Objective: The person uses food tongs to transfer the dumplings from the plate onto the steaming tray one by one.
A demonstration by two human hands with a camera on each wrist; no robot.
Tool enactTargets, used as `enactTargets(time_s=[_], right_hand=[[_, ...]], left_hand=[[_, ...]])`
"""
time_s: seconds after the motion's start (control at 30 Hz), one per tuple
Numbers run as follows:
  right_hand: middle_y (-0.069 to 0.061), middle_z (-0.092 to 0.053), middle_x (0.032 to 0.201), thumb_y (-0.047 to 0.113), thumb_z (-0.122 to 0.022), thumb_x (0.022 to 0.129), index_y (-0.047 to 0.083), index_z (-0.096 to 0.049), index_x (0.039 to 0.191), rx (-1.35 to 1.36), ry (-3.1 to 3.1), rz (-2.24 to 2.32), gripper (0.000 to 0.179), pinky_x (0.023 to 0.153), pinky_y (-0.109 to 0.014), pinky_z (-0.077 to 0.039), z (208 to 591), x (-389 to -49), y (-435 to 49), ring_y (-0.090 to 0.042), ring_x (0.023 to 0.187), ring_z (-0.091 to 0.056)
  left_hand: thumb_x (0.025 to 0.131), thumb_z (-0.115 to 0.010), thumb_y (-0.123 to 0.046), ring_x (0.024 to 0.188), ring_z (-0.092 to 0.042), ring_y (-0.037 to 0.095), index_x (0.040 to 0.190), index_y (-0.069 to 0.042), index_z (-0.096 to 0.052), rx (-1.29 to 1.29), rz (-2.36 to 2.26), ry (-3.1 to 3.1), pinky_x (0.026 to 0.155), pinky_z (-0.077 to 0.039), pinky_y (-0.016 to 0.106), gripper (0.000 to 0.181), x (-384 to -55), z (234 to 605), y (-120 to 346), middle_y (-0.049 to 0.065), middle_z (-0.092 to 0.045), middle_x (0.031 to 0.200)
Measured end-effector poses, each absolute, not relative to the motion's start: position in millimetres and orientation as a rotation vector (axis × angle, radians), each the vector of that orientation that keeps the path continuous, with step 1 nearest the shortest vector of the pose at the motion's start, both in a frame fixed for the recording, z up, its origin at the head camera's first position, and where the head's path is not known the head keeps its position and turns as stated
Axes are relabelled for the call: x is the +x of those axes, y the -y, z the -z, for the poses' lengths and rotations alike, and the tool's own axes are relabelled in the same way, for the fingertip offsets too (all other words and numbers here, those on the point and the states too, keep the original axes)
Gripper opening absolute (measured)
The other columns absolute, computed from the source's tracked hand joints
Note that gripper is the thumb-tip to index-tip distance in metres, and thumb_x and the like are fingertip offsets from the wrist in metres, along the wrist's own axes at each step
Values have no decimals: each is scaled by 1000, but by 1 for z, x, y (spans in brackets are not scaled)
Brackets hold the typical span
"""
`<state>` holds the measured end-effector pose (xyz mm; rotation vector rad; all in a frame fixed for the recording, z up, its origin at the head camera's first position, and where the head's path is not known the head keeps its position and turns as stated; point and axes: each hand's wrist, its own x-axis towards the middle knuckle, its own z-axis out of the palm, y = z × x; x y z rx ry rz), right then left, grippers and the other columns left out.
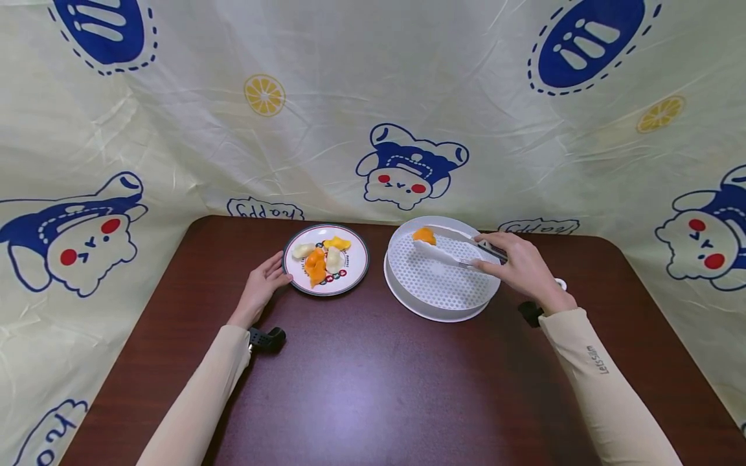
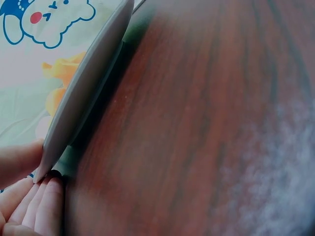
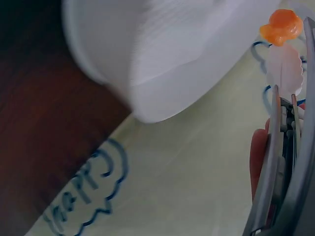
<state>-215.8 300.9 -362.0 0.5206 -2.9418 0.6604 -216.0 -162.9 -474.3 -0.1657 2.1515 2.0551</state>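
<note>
My left hand [image 1: 259, 288] pinches the left rim of a round white plate [image 1: 353, 272], thumb above the edge and fingers below it in the left wrist view. On the plate lie several dumpling-like pieces: white ones [image 1: 335, 260], orange ones [image 1: 315, 266] and a yellow one [image 1: 337, 243]. My right hand [image 1: 519, 266] grips tongs [image 1: 437, 253] with pale, broad tips. Between those tips is an orange dumpling-like piece [image 1: 424, 235], held over the far left part of a round white perforated steamer basket [image 1: 449, 288].
The brown table [image 1: 350, 388] carries the plate and the basket side by side near its far edge. Behind it hangs a pale printed cloth [image 1: 326, 149]. A white loop-shaped handle [image 1: 561, 284] shows beside my right wrist.
</note>
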Motion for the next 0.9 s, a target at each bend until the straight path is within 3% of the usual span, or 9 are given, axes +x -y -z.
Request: enactTargets(time_s=[0.9], right_hand=[[-28,-54,125,30,-73,84,-2,-59,123,421,2989,-637,52,97,-61,-37,386,-232,-333,-43,115,-47]], left_hand=[[94,-56,1,136,-35,27,151,-2,-24,-173,-2049,-2153,106,-34,32,66,-215,473,163,17,-28,153]])
